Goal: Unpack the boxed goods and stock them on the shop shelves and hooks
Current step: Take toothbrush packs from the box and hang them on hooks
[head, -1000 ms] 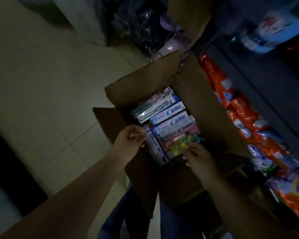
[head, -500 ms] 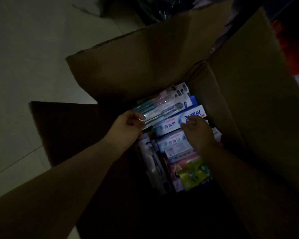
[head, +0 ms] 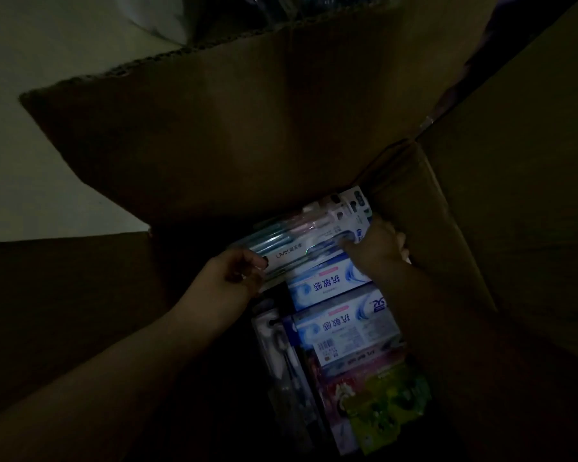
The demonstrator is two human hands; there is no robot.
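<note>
Head view, dim: carton (head: 314, 128) with flaps open, packed near full with toothpaste boxes (head: 347, 323) and other packets. Left hand (head: 229, 278) pinching the near-left end of the top toothbrush pack (head: 301, 241) at the far end of the carton; right hand (head: 377, 248) curled over its other end by the carton wall, grip not fully readable. Early going by the look of it: first pack not yet lifted out, nothing seen shelved, nearly everything left.

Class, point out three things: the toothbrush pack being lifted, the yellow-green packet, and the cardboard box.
toothbrush pack (head: 301, 251): head view, clear front.
yellow-green packet (head: 387, 408): head view, its middle.
cardboard box (head: 247, 135): head view, far flap.
</note>
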